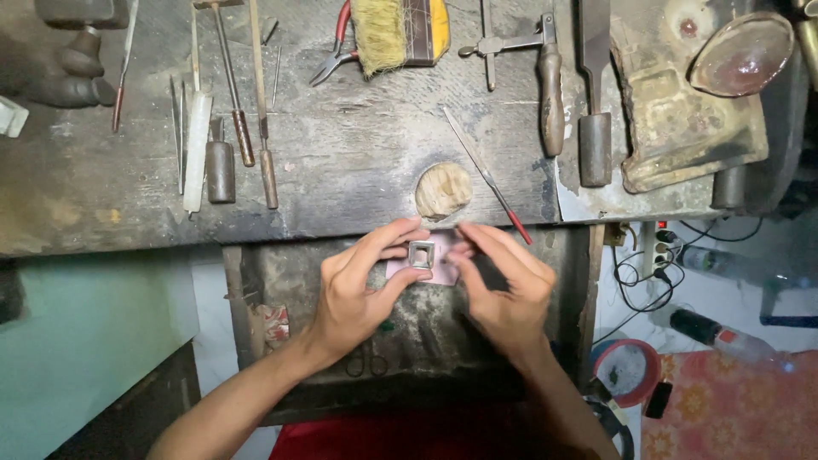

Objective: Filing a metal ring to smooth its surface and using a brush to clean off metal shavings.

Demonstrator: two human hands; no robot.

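From the head view, both hands meet just below the wooden peg [443, 190] that sticks out of a notch in the front edge of the workbench [358, 162]. The left hand [358, 290] pinches a small square metal frame [421, 254] between thumb and forefinger, fingers closed on its left and lower sides; the right hand [503, 285] has its fingertips drawn together on a pink sheet [439, 271] that lies behind and under the frame, touching it. The frame looks already formed, a closed square with an open middle, and its face reads bright, so shaping seems done and the work appears to be at a finishing or checking stage; how much rubbing remains cannot be told. Just right of the peg a thin red-tipped file [486, 175] lies slanted, untouched. Above the peg sit a bristle brush [396, 34] and red-handled pliers [334, 53], and left of it a row of wooden-handled tools [243, 136].
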